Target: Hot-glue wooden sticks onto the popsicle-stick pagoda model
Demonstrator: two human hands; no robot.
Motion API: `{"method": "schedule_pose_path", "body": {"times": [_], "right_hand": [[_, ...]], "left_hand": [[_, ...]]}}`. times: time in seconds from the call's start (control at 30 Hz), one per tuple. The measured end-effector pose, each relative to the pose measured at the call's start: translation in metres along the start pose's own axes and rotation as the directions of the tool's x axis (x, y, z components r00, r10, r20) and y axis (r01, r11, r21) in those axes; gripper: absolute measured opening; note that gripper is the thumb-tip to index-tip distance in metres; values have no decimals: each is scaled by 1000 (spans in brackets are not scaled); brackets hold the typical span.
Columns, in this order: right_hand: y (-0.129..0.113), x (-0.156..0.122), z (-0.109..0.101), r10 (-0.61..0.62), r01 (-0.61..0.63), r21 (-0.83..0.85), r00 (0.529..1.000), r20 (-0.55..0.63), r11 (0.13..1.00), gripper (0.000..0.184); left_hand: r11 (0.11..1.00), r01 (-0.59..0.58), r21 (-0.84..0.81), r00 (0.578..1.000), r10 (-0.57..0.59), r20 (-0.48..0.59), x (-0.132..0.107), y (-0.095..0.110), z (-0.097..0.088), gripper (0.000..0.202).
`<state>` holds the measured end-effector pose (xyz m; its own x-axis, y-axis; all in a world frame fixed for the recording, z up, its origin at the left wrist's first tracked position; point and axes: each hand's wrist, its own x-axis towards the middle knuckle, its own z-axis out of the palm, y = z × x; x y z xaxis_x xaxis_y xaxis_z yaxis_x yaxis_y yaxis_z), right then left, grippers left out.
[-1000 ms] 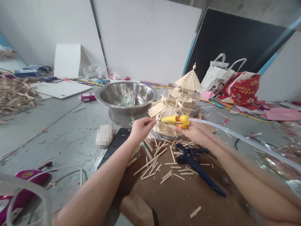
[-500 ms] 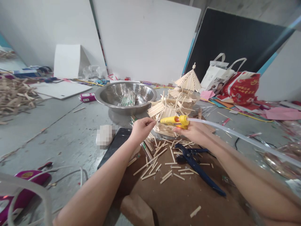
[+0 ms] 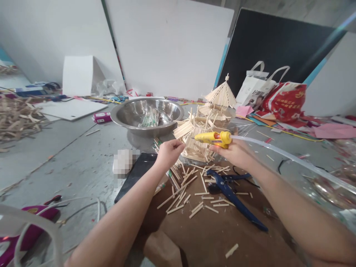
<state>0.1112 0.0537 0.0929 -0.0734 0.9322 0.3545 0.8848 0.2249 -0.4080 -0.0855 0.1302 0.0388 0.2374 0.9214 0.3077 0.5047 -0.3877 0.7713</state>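
A yellow hot glue gun (image 3: 213,138), with a long clear glue stick running out of its back, is gripped in my right hand (image 3: 236,152). Its nozzle points left, in front of the lower tiers of a wooden stick pagoda model (image 3: 200,131). My left hand (image 3: 170,152) is closed in a pinch just left of the nozzle; what the fingertips hold is too small to make out. Short cut wooden sticks (image 3: 180,196) lie scattered below both hands on a brown board (image 3: 211,241). Blue-handled cutters (image 3: 236,200) rest among them.
Behind my left hand stands a steel basin (image 3: 147,128) with packaged sticks inside. A black tray-like object (image 3: 133,178) lies by my left forearm. Purple power strips and white cables (image 3: 97,200) are at lower left. Red and white bags (image 3: 283,102) stand at back right.
The glue gun in my right hand has drawn back to the right and slightly up, away from my left fingertips. My left hand stays pinched in nearly the same place.
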Motion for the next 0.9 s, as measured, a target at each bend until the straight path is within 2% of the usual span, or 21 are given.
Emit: {"method": "schedule_pose_path", "body": {"times": [0.27,0.57,0.9], "right_hand": [[-7,7,1,38,-36,-52,999,35,998,42],[-9,10,5,53,-48,-114,998,34,992,46],[-6,11,6,32,-30,-36,998,56,999,45]], "left_hand": [[998,56,-28,998,-56,17,3,-2,1,26],[999,36,-34,999,-35,30,4,-4,0,26],[994,59,-93,998,-57,30,4,-8,3,29]]}}
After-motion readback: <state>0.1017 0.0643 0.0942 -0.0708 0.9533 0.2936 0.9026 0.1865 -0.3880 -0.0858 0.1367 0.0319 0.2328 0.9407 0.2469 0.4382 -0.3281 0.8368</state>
